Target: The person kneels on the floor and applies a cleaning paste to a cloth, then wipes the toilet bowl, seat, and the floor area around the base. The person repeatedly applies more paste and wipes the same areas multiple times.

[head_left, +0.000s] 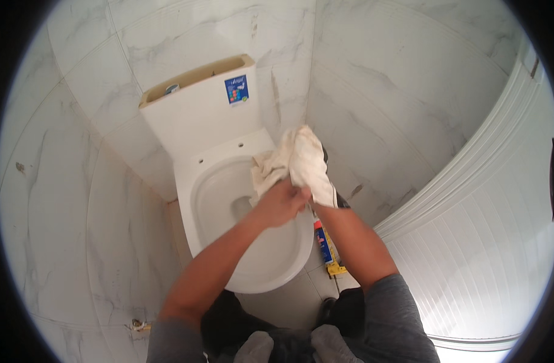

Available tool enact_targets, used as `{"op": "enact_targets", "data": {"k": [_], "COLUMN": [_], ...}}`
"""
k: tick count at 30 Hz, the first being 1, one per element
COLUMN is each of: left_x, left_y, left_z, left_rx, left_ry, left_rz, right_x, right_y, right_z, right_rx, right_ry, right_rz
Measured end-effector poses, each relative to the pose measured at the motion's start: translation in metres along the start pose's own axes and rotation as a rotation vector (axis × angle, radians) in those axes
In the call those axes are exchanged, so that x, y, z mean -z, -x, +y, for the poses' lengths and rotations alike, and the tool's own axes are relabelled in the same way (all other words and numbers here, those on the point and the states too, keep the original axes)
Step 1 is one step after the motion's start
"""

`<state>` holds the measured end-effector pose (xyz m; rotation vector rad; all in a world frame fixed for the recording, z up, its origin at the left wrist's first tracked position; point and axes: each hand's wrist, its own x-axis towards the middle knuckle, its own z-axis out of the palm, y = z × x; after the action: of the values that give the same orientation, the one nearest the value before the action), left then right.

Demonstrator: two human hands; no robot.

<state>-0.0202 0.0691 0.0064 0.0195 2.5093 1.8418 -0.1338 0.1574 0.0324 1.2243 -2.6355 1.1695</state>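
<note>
A white ceramic toilet bowl [219, 181] without seat stands against grey-veined white marble wall tiles [380, 78]. Behind it, a white cistern [198, 106] has its lid off, the interior visible, and bears a small blue rectangular sticker [236, 89]. A blue and yellow tube-shaped cartridge [324, 245] lies on the pale tiled floor [289, 302] just beside the bowl. A white ribbed panel [489, 242] fills the right side

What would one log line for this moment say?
left hand: gripping white cloth | right hand: hidden behind cloth | cloth: bunched above toilet bowl | tank: lid off | floor: bottle beside bowl
</note>
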Motion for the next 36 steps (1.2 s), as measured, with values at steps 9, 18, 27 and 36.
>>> {"op": "enact_targets", "data": {"k": [9,18,27,36], "left_x": [0.010,0.032,0.037,-0.034], "left_y": [-0.021,0.026,0.008,0.000], "left_z": [0.015,-0.020,-0.028,0.009], "left_rx": [0.042,-0.245,-0.059,-0.415], "left_ry": [0.353,1.125,1.119,-0.297], "left_rz": [0.175,-0.124,-0.520,0.597], "right_x": [-0.008,0.004,-0.047,-0.052], "right_y": [-0.022,-0.031,0.017,-0.017], "right_z": [0.021,0.042,0.017,0.028], "right_rx": [0.036,-0.004,0.145,0.021], "right_ry": [-0.115,-1.113,-0.477,-0.471], "right_rz": [0.112,0.288,0.282,0.322]}}
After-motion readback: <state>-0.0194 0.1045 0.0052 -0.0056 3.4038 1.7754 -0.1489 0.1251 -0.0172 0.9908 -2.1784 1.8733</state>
